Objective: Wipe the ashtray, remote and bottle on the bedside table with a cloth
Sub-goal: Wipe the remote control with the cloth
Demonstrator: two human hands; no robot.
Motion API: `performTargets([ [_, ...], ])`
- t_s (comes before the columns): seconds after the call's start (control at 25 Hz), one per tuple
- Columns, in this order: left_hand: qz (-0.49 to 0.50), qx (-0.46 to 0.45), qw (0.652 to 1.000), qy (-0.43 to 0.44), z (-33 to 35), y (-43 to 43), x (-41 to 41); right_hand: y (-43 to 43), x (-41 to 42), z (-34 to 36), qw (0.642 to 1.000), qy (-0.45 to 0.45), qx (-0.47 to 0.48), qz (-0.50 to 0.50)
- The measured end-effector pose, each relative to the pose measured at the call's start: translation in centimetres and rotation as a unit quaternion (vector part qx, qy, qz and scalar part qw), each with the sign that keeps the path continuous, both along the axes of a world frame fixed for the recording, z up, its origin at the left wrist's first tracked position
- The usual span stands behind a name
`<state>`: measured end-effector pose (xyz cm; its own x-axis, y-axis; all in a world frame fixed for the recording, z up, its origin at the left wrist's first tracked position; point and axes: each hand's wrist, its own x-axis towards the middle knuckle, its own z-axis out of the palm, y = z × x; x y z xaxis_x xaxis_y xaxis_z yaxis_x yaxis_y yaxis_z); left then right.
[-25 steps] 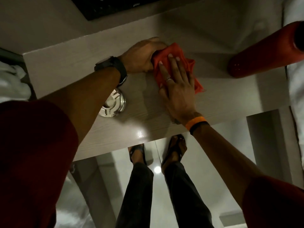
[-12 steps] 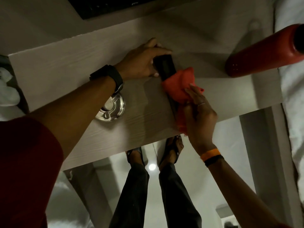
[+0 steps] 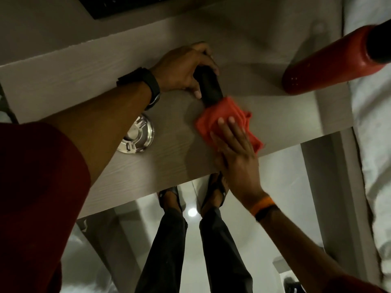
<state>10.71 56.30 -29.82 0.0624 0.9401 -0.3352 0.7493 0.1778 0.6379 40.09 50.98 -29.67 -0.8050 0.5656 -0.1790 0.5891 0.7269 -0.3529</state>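
A black remote (image 3: 210, 86) lies on the pale wooden bedside table (image 3: 84, 75). My left hand (image 3: 184, 68) grips its far end and holds it down. A red-orange cloth (image 3: 226, 121) covers the remote's near end, and my right hand (image 3: 234, 157) presses flat on the cloth with fingers spread. A shiny metal ashtray (image 3: 137, 137) sits to the left, partly hidden by my left forearm. A red bottle (image 3: 330, 62) with a dark top stands at the table's right side.
A dark flat device (image 3: 131, 5) sits on the ledge behind the table. White bedding (image 3: 372, 123) runs along the right edge. My legs and sandalled feet (image 3: 169, 193) stand on the glossy floor just under the table's front edge.
My right hand went from pinching the cloth near the table's front edge to pressing flat on it over the remote's near end. My left hand has kept its grip on the far end.
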Motion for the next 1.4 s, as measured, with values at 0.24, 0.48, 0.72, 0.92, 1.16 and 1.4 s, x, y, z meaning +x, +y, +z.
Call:
performTargets([
  [0.24,-0.009,-0.013,1.0,-0.004,0.4,0.3,0.2,-0.4,4.3,3.8,0.939,0.166,-0.169,-0.249],
  [0.48,-0.046,-0.05,0.997,-0.031,1.8,-0.4,-1.4,3.8,2.1,5.3,0.742,0.2,-0.383,-0.513],
  [0.72,0.143,-0.033,0.984,-0.103,0.7,-0.8,-0.7,4.9,-0.3,5.6,0.769,0.196,-0.38,-0.474],
  [0.92,0.091,0.014,0.996,0.001,-0.5,0.0,0.0,4.9,-5.8,4.6,0.965,0.155,-0.091,-0.192],
  [1.16,-0.086,-0.103,0.991,-0.013,0.5,0.9,-2.3,5.7,-9.5,0.6,0.999,0.006,-0.017,-0.043],
  [1.4,-0.14,0.03,0.986,0.088,1.0,0.3,-1.7,5.2,-7.8,0.6,1.0,0.025,0.006,-0.015],
])
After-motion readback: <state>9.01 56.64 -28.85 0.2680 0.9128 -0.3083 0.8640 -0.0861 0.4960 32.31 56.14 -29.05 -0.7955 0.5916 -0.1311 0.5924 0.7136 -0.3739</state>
